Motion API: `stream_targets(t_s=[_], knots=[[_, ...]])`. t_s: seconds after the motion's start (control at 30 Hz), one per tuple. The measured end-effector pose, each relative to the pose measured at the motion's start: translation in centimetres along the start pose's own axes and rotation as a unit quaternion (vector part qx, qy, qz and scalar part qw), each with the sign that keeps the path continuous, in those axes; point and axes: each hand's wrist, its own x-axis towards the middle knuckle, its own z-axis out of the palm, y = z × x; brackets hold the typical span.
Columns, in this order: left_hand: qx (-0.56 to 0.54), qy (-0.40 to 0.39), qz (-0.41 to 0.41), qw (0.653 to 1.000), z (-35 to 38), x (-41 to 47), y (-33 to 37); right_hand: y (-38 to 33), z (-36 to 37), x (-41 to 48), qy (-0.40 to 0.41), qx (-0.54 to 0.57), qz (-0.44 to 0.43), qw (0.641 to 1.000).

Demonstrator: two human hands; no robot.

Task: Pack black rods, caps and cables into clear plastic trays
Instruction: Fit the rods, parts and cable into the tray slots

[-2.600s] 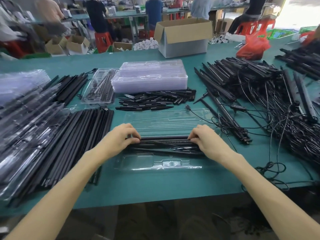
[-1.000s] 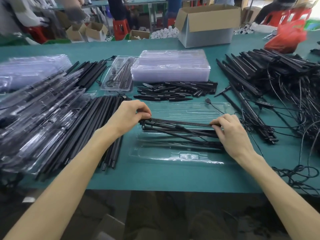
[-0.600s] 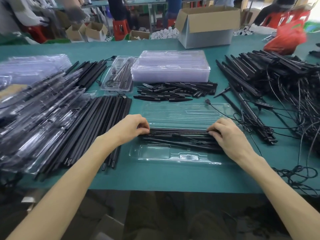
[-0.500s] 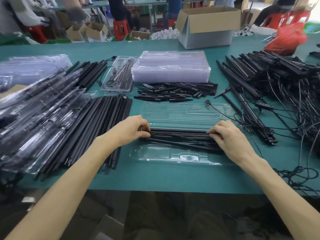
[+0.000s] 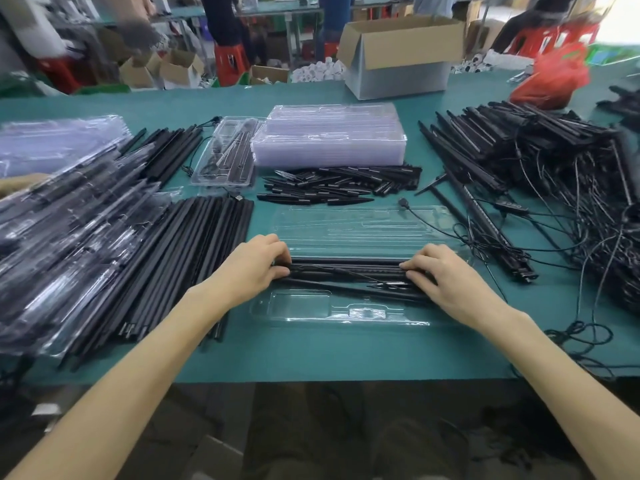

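Black rods (image 5: 346,263), a small bundle lying lengthwise across the middle of the clear plastic tray (image 5: 301,308), which sits open on the green table (image 5: 311,355) directly before the person; the tray's lid half (image 5: 353,223) lies flat on the far side. Left hand (image 5: 252,268) grasps the bundle's left ends, fingers curled over them; right hand (image 5: 450,282) grasps the right ends likewise, fingertips bearing down on the rods. A thin cable (image 5: 349,274) runs slantwise over the bundle; whether each rod is seated in its moulded channel cannot be told, since the rods overlap. The tray's near compartment shows empty. Beyond the lid lie loose caps (image 5: 339,188) and a stack of empty trays (image 5: 329,136); spare rods (image 5: 194,251) lie to the left, a tangle of cabled rods (image 5: 554,174) to the right. Probable faults from this position: uneven pressure from the two hands could leave one rod riding over its neighbour, so that the lid would not close; the slanting cable could be pinched beneath a rod or caught at the fold; the thin tray, unrestrained on the smooth table, could slide or flex under the push and spill the bundle; the plug lead (image 5: 402,201) lying across the lid's right corner could be trapped on closing
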Motion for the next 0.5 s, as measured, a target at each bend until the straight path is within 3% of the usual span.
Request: stream_targets(t_s=[0.37, 0.5], knots=[[-0.005, 0.024, -0.017, 1.0, 0.27, -0.45, -0.07, -0.13, 0.13, -0.61, 0.032, -0.012, 0.015, 0.999], [0.045, 0.023, -0.005, 0.999, 0.1, -0.32, 0.34, -0.68, 0.22, 0.11, 0.021, -0.057, 0.013, 0.998]])
